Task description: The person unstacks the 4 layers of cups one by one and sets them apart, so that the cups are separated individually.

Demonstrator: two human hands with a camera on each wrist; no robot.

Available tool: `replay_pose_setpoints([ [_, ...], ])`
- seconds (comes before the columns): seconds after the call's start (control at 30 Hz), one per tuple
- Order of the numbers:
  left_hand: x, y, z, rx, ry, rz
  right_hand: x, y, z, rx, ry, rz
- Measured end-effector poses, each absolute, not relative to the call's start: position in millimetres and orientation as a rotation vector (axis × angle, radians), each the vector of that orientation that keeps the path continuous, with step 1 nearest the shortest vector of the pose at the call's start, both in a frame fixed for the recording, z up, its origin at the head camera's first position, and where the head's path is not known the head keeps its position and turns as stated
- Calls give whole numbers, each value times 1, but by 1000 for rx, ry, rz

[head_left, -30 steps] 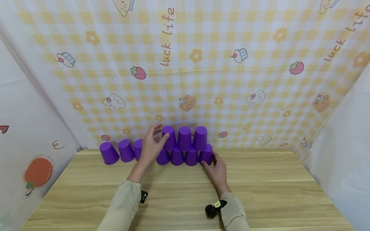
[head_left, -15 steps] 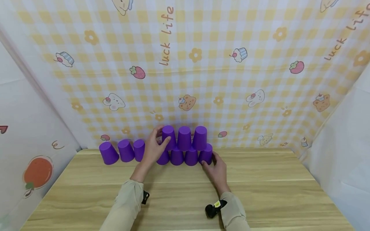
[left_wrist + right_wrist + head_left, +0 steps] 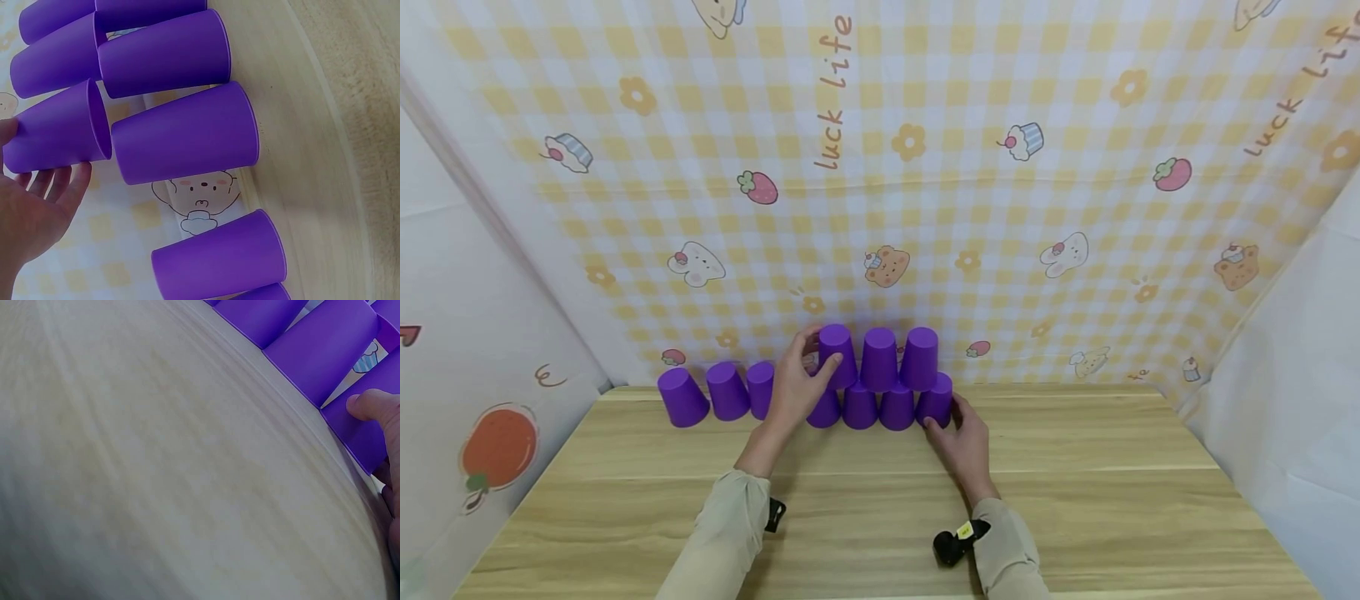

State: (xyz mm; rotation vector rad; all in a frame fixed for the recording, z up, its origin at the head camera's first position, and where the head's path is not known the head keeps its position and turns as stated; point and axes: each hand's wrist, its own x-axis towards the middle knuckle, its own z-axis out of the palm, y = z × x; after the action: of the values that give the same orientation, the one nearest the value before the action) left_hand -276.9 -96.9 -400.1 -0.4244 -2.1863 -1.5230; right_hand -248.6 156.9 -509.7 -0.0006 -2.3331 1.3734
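The left hand (image 3: pixel 793 387) has closed its grip round the top-left cup (image 3: pixel 836 342) of the stack (image 3: pixel 879 360), shifted slightly outward, so its seat seems under adjustment; the right hand (image 3: pixel 964 443) grips the bottom-right cup (image 3: pixel 935 399).

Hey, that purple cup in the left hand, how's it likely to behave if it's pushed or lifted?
The purple cup probably feels light, since its open mouth shows a thin rim. It seems fairly stiff: that rim looks smoothly curved while gripped by the left hand. With its smooth, tapered side, it might slip if held loosely.
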Motion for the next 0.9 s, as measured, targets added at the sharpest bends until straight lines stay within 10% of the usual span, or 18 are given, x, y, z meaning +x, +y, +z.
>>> replay_pose_setpoints([
  [0.9,-272,-112,-389,-370,-2155,-1511,-249,157,-511,2,-2358,1369],
])
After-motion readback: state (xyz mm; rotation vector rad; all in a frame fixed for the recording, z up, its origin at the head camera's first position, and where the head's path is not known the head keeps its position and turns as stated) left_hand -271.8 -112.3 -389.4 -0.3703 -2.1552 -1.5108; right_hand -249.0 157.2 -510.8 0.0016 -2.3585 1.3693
